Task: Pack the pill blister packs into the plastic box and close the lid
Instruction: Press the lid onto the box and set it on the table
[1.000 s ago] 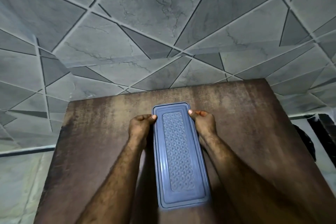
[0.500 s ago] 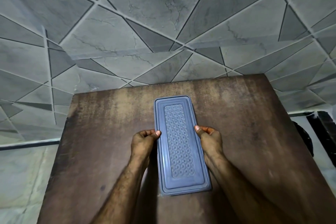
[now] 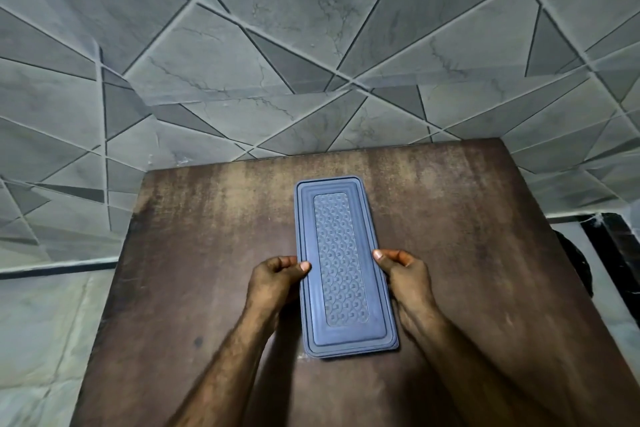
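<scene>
A long blue-grey plastic box (image 3: 341,267) lies lengthwise on the brown table (image 3: 194,263), its lid with a textured middle panel sitting flat on top. My left hand (image 3: 277,274) grips the box's left long edge, thumb pressing on the lid rim. Opposite it, my right hand (image 3: 403,270) holds the right long edge with its thumb on the rim. Both hands sit about halfway along the box. No blister packs are visible; the lid hides the inside.
The table's far edge (image 3: 346,149) meets a grey tiled floor (image 3: 311,45) with dark angular joints. A dark object (image 3: 575,260) sits beyond the table's right edge. Pale floor shows at the left (image 3: 41,322).
Both hands have slid back along the box's long edges, from near its far end to about its middle. The box stays in place with the lid on.
</scene>
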`<action>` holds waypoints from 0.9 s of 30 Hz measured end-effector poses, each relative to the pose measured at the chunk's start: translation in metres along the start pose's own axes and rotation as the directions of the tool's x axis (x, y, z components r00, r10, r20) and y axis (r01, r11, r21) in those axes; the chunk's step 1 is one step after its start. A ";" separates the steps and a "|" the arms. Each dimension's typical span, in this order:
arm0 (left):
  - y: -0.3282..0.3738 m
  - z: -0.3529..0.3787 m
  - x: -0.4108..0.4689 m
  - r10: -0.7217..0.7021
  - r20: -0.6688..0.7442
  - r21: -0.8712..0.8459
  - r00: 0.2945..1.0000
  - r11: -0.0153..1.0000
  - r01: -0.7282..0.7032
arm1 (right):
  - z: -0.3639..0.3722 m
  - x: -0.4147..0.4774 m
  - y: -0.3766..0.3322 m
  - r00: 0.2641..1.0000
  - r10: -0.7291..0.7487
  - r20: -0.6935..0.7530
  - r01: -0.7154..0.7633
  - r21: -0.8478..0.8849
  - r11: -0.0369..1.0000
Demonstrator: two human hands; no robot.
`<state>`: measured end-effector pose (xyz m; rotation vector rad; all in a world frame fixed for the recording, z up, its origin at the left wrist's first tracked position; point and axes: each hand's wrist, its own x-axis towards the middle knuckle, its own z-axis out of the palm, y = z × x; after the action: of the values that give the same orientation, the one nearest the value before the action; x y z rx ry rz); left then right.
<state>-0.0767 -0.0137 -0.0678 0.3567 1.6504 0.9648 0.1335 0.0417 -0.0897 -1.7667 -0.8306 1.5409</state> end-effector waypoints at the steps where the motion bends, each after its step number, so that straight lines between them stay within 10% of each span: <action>1: -0.006 -0.002 -0.009 -0.018 0.017 -0.007 1.000 1.000 0.018 | -0.006 -0.008 0.007 1.000 0.016 0.015 -0.016 -0.008 1.000; 27: -0.054 0.003 -0.059 0.002 -0.104 -0.113 0.995 0.993 -0.014 | -0.036 -0.044 0.050 1.000 -0.009 0.024 0.011 -0.087 0.996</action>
<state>-0.0411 -0.0859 -0.0687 0.2399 1.6802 1.0944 0.1669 -0.0254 -0.0999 -1.8063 -0.9299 1.5423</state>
